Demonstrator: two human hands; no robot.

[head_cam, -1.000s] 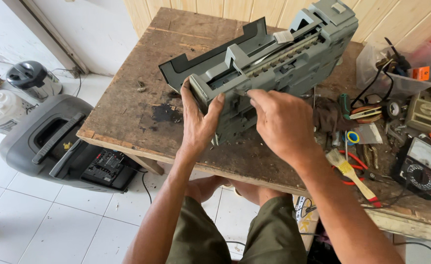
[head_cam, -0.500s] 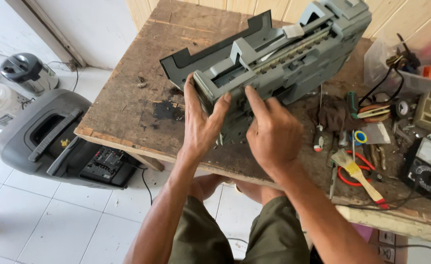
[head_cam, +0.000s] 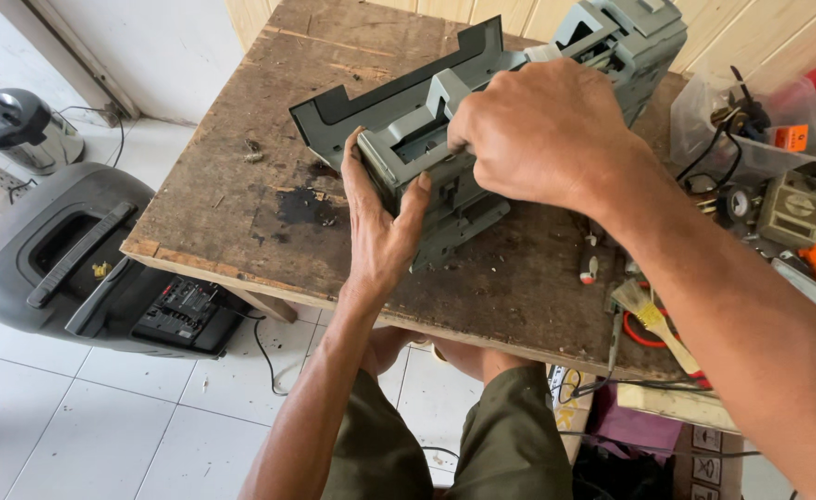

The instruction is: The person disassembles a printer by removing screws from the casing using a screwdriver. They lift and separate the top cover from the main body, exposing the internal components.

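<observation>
A grey plastic printer chassis (head_cam: 482, 102) lies tilted on a worn wooden table (head_cam: 241, 157), its dark grey tray part (head_cam: 380, 93) sticking out to the left. My left hand (head_cam: 380, 222) presses flat against the chassis's near left end, thumb up along its side. My right hand (head_cam: 538, 130) lies over the top of the chassis, fingers curled down onto its upper frame.
A clear plastic tub (head_cam: 751, 120) of cables and parts stands at the right. A paintbrush (head_cam: 653, 319), red wire and small tools lie near the front right edge. On the tiled floor at left sit a black speaker case (head_cam: 75, 259) and a kettle (head_cam: 19, 125).
My right hand has moved from the chassis's near side up onto its top. My left hand stays on the near left end. The view has moved closer.
</observation>
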